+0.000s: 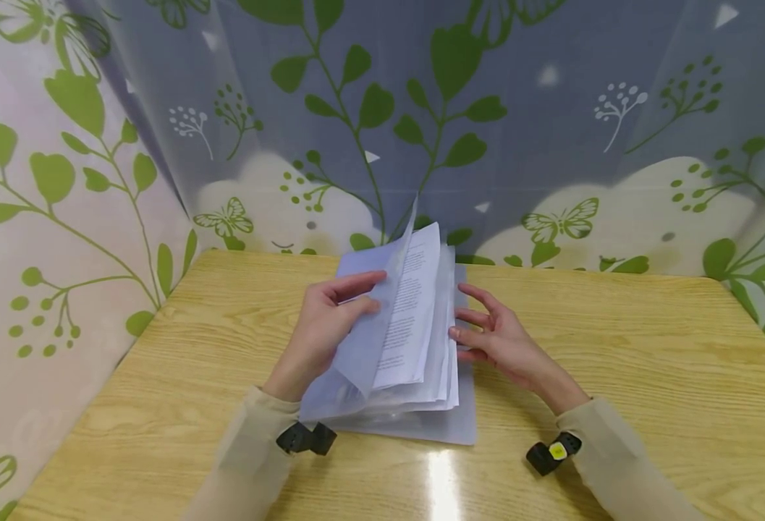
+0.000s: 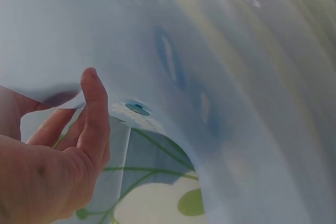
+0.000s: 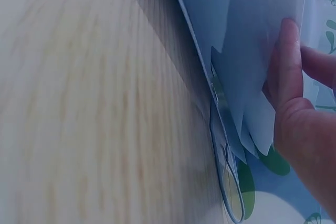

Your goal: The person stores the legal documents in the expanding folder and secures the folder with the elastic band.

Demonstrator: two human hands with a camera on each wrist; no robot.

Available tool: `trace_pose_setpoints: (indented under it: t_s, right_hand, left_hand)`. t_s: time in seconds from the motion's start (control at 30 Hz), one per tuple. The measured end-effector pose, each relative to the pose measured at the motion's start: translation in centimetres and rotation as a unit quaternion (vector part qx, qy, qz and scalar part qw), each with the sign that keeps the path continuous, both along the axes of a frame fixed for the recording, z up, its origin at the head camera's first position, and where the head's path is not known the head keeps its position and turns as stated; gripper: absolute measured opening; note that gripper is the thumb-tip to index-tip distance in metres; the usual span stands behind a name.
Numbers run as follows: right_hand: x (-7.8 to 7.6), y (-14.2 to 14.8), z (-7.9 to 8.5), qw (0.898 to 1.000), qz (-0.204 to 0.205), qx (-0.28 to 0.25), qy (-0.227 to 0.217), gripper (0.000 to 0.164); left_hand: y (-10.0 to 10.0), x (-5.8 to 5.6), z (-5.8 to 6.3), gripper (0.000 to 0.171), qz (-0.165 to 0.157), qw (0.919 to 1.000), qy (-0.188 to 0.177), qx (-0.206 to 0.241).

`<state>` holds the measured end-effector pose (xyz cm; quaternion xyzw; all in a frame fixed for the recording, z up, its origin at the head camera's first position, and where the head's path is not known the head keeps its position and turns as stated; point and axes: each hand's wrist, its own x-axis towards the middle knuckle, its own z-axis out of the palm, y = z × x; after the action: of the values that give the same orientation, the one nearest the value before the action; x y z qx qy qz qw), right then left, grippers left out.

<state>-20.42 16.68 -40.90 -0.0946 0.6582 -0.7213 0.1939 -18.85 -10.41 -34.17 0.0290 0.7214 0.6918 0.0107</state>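
A translucent folder [image 1: 463,427] lies open on the table, its pages fanned out. My left hand [image 1: 323,322] pinches one raised clear page [image 1: 389,311] between thumb and fingers near its left part. In the left wrist view that page [image 2: 157,40] curves away from the left hand [image 2: 63,156]. Beside it stands a printed sheet [image 1: 411,304] with lines of text. On the right, my right hand [image 1: 506,336] has its fingers spread at the edges of the stacked pages [image 1: 449,383]. In the right wrist view, the right hand's thumb [image 3: 289,61] rests against those pages.
Under the folder is a wooden table [image 1: 616,333]. A patterned curtain [image 1: 538,130] with green leaves and butterflies hangs behind and along the sides. Black wrist cameras [image 1: 304,438] are strapped to both sleeves. Light glares off the tabletop near the front.
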Motion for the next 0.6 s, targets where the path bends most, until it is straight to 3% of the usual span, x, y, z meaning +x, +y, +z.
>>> trace_pose_setpoints:
  t_s: [0.23,0.6]
  right_hand:
    - [0.2,0.0,0.0,1.000,0.012,-0.014,-0.005,0.084]
    - [0.6,1.1,-0.1,1.000,0.011,0.010,-0.022,0.079]
  left_hand:
    - [0.5,0.0,-0.5,0.043,-0.009,0.9999,-0.006,-0.006]
    - [1.1,0.2,-1.2,0.043,-0.019,0.9994,-0.011,-0.026]
